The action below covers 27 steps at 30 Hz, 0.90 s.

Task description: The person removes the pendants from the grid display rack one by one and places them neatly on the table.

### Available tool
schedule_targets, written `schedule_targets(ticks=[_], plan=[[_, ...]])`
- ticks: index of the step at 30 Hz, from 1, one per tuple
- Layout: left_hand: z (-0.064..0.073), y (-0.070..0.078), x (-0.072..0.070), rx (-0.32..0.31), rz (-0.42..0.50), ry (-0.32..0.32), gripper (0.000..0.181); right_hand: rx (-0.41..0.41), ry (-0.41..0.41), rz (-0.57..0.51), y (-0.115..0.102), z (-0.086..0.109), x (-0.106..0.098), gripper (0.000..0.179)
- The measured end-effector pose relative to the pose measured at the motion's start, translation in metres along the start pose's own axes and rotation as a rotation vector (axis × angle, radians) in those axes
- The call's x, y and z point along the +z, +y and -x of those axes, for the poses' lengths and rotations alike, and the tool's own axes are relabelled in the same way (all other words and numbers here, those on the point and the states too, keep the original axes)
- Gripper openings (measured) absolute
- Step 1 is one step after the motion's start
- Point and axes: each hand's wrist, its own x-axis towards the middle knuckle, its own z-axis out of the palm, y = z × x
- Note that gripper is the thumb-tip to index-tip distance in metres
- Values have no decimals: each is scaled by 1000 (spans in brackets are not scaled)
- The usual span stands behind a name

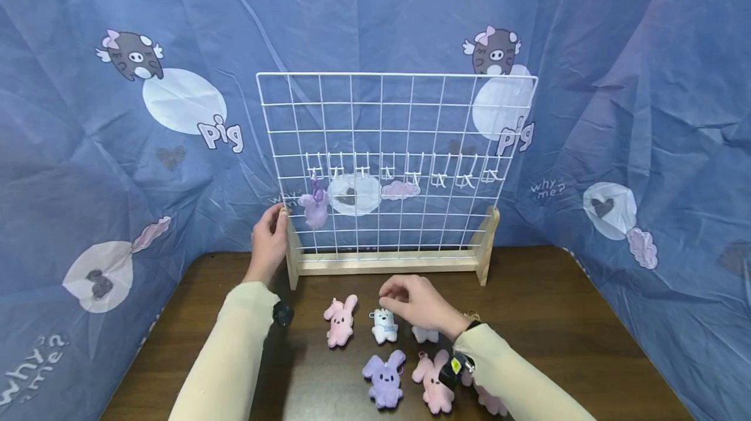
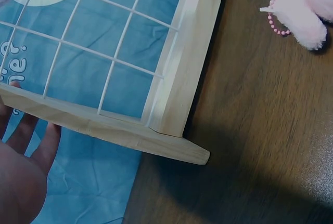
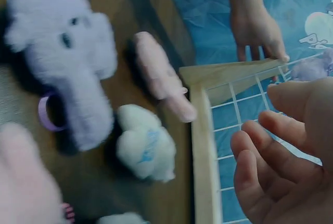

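Note:
My left hand (image 1: pixel 270 238) grips the upper end of the left wooden leg (image 2: pixel 88 122) of a white wire grid rack (image 1: pixel 381 73), thumb and fingers on either side of it. Near that hand a purple plush bunny keychain (image 1: pixel 316 210) hangs from the leftmost hook. With nothing in it, my right hand (image 1: pixel 419 300) hovers over the table, its fingers loosely bent. Just below its fingertips lies a white plush bear keychain (image 1: pixel 384 328) with a blue bow. Another white plush (image 1: pixel 425 335) is partly hidden beneath the right hand.
A row of several metal hooks (image 1: pixel 440 178) crosses the grid. On the brown table (image 1: pixel 328 388) lie a pink bunny (image 1: pixel 339 323), a purple bunny (image 1: pixel 384 382) and more pink plushes (image 1: pixel 437 390) by the right forearm. Blue printed cloth (image 1: pixel 411 10) surrounds the table's back and sides.

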Motion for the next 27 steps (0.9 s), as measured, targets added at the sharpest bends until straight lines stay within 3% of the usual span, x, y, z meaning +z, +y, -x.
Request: schedule_targets(ticks=[7,17,27], plan=[[-1,1,1,-2,1,-7,40,18,129,-125,-15,-20,-5,29],[1,0,2,15,11,-20,40,-3,203,-239,-42,-53,-2,44],[1,1,0,0,4,-6,40,-50,187,-270,-67,-92,0,58]])
